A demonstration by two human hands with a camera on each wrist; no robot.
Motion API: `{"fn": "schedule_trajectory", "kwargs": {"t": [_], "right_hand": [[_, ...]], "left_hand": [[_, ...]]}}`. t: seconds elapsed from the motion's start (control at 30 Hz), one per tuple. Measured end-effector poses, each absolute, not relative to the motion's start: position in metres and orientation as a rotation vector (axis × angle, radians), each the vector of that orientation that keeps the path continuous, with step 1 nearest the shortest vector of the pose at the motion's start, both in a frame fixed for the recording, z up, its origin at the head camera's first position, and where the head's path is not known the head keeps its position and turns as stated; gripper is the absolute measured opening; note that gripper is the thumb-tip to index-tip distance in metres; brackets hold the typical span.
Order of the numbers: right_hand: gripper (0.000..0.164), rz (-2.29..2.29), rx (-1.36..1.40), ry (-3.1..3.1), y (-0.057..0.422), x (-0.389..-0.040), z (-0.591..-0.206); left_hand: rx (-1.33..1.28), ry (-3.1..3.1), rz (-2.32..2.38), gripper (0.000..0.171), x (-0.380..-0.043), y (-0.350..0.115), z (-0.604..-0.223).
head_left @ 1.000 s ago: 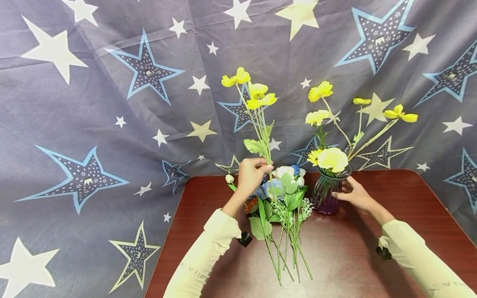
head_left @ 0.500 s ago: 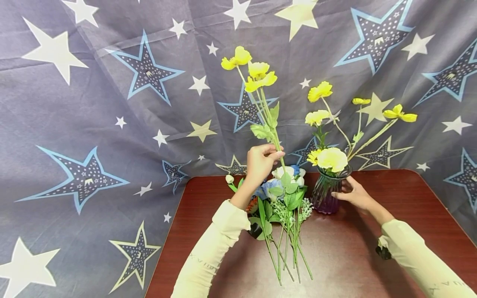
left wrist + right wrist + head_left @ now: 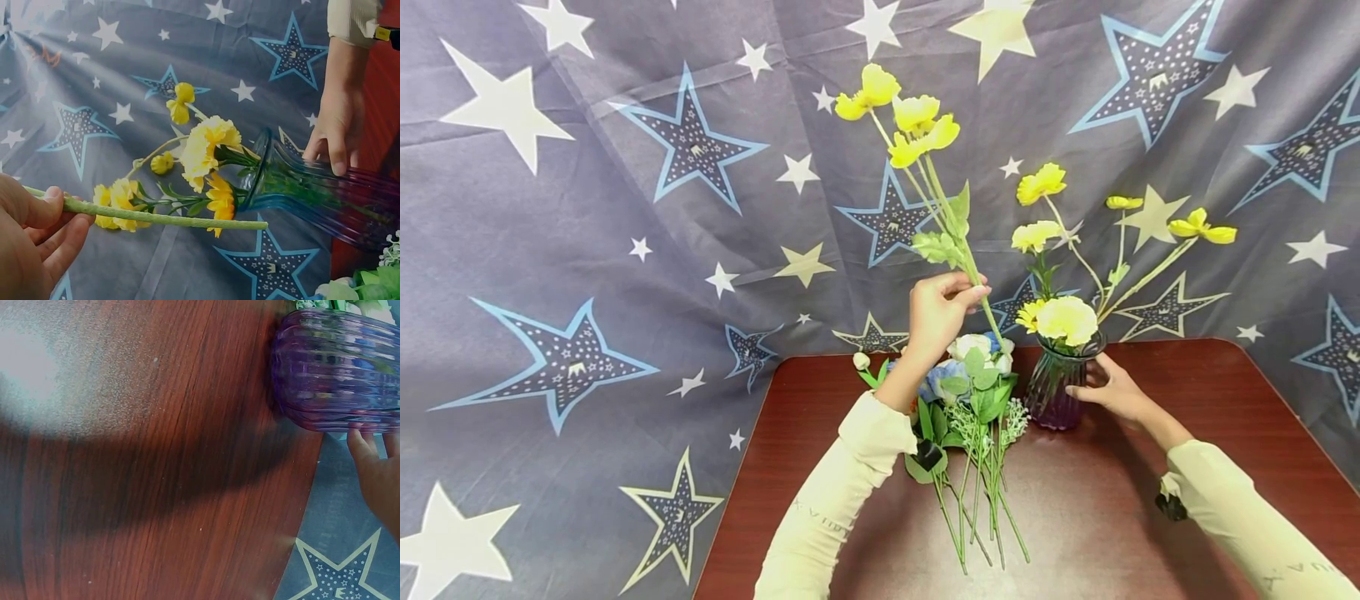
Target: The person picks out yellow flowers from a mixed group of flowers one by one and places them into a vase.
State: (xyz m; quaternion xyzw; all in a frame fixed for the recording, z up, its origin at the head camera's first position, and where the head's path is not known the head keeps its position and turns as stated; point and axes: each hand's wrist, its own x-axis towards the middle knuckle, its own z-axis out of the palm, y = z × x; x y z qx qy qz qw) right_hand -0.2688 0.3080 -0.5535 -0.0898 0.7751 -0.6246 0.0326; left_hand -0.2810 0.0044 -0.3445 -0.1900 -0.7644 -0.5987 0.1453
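Note:
My left hand (image 3: 938,312) pinches the green stem of a yellow flower spray (image 3: 916,114) between thumb and fingers. The spray tilts, blooms up and to the left. Its cut stem end (image 3: 250,224) points toward the vase mouth in the left wrist view, apart from it. A ribbed glass vase (image 3: 1054,400), clear above and purple below, stands upright holding several yellow flowers (image 3: 1067,321). My right hand (image 3: 1120,396) grips the vase's right side, thumb in front; some fingers are hidden behind the glass. In the right wrist view, fingertips (image 3: 357,442) touch the purple vase.
Left of the vase, a pile of loose flowers lies on the red-brown table (image 3: 1090,517), with white and blue blooms (image 3: 947,379), green leaves (image 3: 996,400) and stems toward the front. Behind the table hangs a grey cloth (image 3: 805,75) printed with stars.
My left hand has risen and moved right, carrying the yellow flower spray closer to the vase, its stem more tilted. My right hand and the vase have stayed in place.

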Motion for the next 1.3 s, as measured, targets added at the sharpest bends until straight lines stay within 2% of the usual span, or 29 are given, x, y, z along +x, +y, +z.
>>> {"fn": "schedule_trajectory", "kwargs": {"t": [1.3], "right_hand": [[0.079,-1.886,-0.298,2.430,0.310,-0.272,-0.560]], "left_hand": [[-0.651,-2.203,-1.977,0.013,-0.293,0.031,-0.328]]}}
